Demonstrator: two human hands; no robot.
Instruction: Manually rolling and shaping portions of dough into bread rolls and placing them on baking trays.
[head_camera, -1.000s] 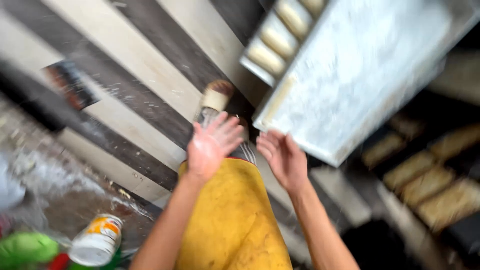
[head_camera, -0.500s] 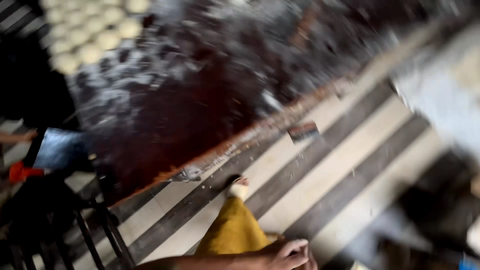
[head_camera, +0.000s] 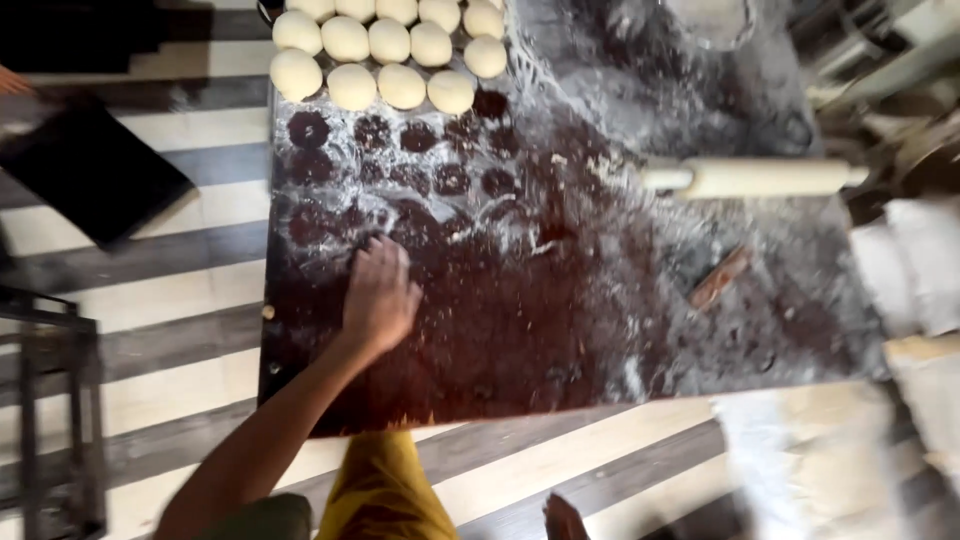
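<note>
Left hand (head_camera: 380, 295) flat on floured dark table (head_camera: 520, 340) — dough balls (head_camera: 385, 45), rolling pin (head_camera: 755, 177)

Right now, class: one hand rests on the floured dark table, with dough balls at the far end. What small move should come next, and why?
Probably slide the left hand forward to the nearest dough ball: the hand lies flat and empty on the table, and the rolling pin waits beside.
</note>
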